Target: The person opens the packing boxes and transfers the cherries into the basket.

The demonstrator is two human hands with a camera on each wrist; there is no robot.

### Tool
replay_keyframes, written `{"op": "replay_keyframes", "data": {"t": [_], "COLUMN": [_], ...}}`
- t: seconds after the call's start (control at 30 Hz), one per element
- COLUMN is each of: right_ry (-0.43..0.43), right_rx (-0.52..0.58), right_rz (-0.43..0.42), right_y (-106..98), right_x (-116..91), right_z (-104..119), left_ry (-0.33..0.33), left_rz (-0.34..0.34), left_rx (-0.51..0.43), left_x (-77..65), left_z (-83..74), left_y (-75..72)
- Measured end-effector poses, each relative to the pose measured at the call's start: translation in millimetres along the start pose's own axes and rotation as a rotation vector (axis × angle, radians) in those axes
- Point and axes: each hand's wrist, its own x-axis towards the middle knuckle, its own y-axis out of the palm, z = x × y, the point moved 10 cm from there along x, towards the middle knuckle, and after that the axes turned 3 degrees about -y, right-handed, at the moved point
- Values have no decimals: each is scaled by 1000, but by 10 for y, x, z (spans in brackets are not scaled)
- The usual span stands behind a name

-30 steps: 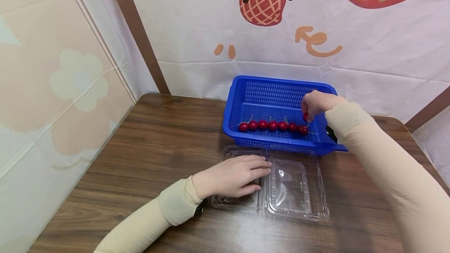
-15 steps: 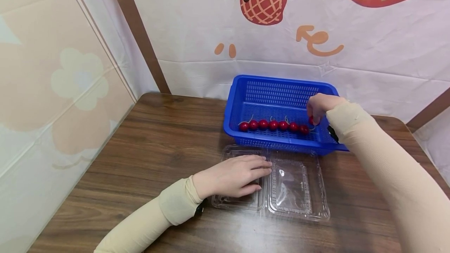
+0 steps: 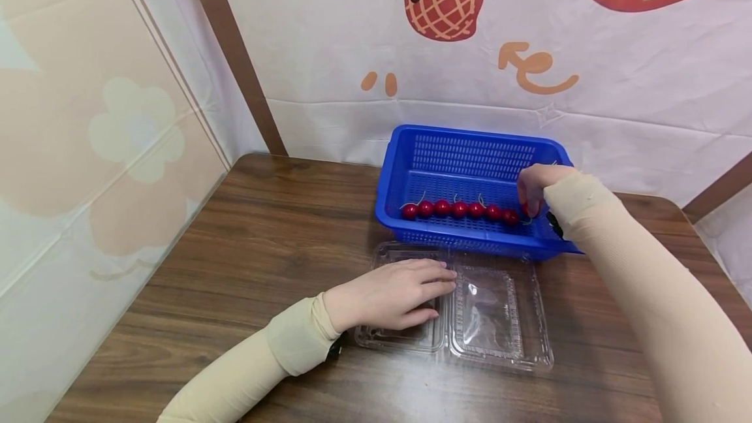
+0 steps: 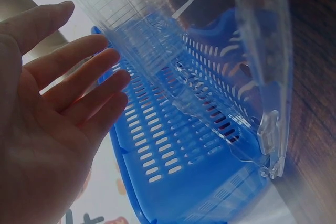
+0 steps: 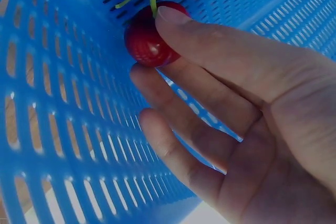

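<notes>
Inside the blue plastic basket (image 3: 470, 235), toward its right end, my right hand (image 3: 537, 187) pinches a dark red cherry (image 5: 149, 43) between thumb and fingers. A green stem rises from beside the thumb tip. Left of that hand, a row of several cherries (image 3: 459, 209) runs along the near side of the basket floor, some with stems. My left hand (image 3: 390, 294) lies palm down, fingers straight, over the left half of a clear hinged plastic container (image 3: 493, 318) that lies spread flat. In the left wrist view, the left hand's fingers (image 4: 113, 85) extend beside the clear plastic.
The basket stands at the back of a brown wooden table (image 3: 247, 234), close to a white printed cloth wall (image 3: 329, 51). The container sits directly in front of the basket. Another cloth panel (image 3: 135, 149) borders the table on the left.
My right hand has moved slightly right and down with the cherry, to the right end of the row. The left hand has stayed in place on the container.
</notes>
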Motion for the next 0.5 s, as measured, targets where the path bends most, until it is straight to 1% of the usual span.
{"op": "replay_keyframes", "data": {"t": [0.13,0.37,0.5], "right_ry": [1,-9,-2], "right_rx": [32,34,75], "right_rz": [7,-1,15], "right_y": [31,43,76], "right_x": [6,8,15], "right_z": [-9,8,-1], "left_ry": [6,6,4], "left_rz": [-9,-13,-11], "left_rx": [1,2,2], "left_x": [2,-4,-8], "left_z": [2,5,8], "left_y": [-6,-8,-4]}}
